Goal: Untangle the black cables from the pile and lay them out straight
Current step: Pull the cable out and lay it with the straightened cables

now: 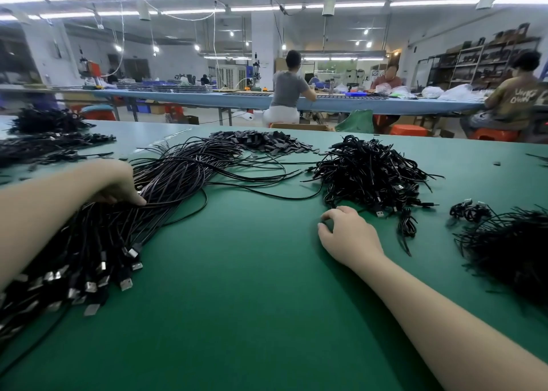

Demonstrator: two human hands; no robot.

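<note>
The straightened cable bundle (pixel 98 242) runs off the left edge.

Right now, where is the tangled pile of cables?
The tangled pile lies right of centre on the green table, just beyond the right hand.

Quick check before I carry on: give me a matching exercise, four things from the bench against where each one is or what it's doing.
Things:
1. left hand
2. right hand
3. tangled pile
4. straight bundle

Places or states:
A. heaped just beyond the right hand
B. lying along the mat at left, metal plugs toward the camera
C. on bare mat, fingers curled, holding nothing
D. pressing down on the straight cables

Pairs: 1-D, 2-C, 3-A, 4-B
</note>
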